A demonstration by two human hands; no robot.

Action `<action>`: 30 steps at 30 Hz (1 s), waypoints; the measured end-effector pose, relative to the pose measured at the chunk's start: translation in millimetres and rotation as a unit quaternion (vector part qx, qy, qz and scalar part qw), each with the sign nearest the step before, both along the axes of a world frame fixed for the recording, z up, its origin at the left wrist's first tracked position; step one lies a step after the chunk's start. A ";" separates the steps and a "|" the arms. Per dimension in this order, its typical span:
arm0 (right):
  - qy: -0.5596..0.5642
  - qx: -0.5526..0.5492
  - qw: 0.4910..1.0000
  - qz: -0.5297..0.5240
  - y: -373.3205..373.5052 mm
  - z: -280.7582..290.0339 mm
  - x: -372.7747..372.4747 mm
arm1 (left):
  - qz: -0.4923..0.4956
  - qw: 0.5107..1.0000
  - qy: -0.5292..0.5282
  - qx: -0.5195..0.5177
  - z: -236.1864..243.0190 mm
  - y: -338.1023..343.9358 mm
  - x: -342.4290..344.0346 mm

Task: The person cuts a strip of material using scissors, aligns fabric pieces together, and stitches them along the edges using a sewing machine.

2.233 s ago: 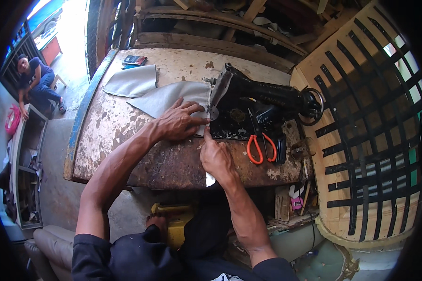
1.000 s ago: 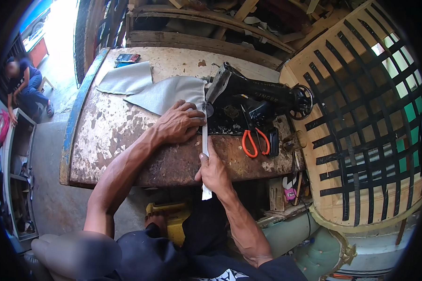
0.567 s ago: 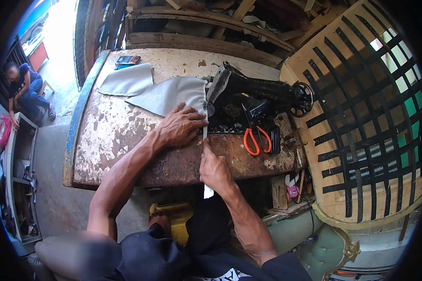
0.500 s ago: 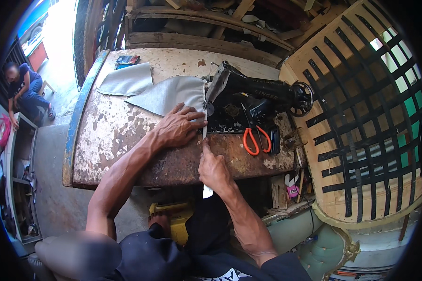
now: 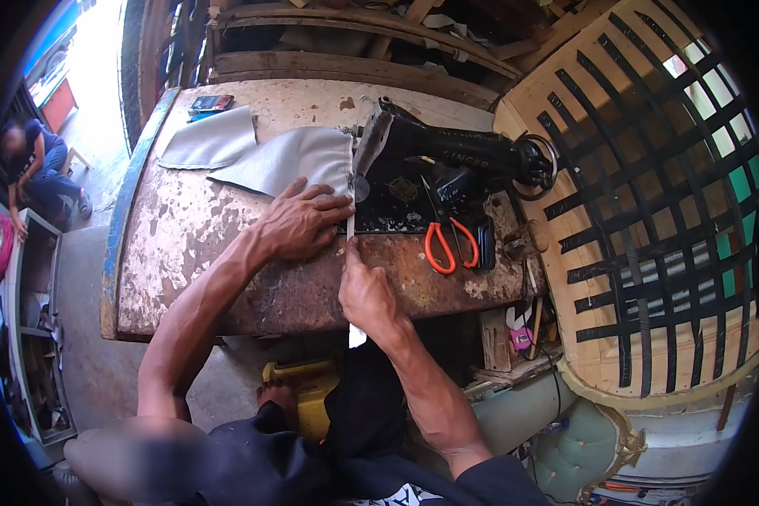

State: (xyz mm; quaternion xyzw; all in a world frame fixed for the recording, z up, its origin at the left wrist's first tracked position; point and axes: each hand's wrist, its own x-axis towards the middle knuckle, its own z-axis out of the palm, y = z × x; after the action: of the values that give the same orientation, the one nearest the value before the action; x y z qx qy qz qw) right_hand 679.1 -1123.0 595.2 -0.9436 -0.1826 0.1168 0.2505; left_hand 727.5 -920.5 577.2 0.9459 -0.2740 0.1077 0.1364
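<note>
A light grey piece of fabric [image 5: 299, 156] lies on the worn table, its right edge under the needle side of a black sewing machine [image 5: 447, 158]. My left hand [image 5: 299, 221] rests flat on the fabric's near end, fingers stretched toward the machine. From that edge a narrow white strip [image 5: 357, 336] runs toward me and hangs past the table's front. My right hand [image 5: 369, 295] is closed on the strip, index finger pointing along it, the other fingers curled. To the right, scissors with orange handles [image 5: 452, 246] lie against the machine bed.
Another grey fabric piece [image 5: 215, 139] and a small box [image 5: 211, 103] lie at the table's far left. A wooden frame with woven black straps [image 5: 641, 219] leans at the right. Below is a yellow object [image 5: 312, 405]. Another person [image 5: 38, 164] crouches by a cabinet at far left.
The whole view has shifted slightly, so everything sits a little further left. Both hands keep about the same places on the fabric and strip.
</note>
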 end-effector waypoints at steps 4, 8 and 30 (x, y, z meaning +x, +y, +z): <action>-0.002 -0.020 1.000 0.001 3.8 1.4 7.2 | 0.011 1.000 0.027 0.000 1.4 0.6 1.2; -0.029 -0.034 0.999 0.006 1.7 -3.9 13.3 | 0.021 0.999 0.036 0.010 7.5 -8.4 2.1; -0.066 -0.015 0.997 0.020 11.4 -3.9 43.3 | 0.031 0.999 0.024 -0.002 -9.9 3.2 14.5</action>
State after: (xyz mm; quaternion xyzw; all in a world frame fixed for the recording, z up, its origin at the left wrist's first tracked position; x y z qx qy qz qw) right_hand 722.4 -1111.6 591.3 -0.9490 -0.2156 0.0614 0.2215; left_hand 742.1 -917.2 567.3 0.9561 -0.2406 0.0899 0.1409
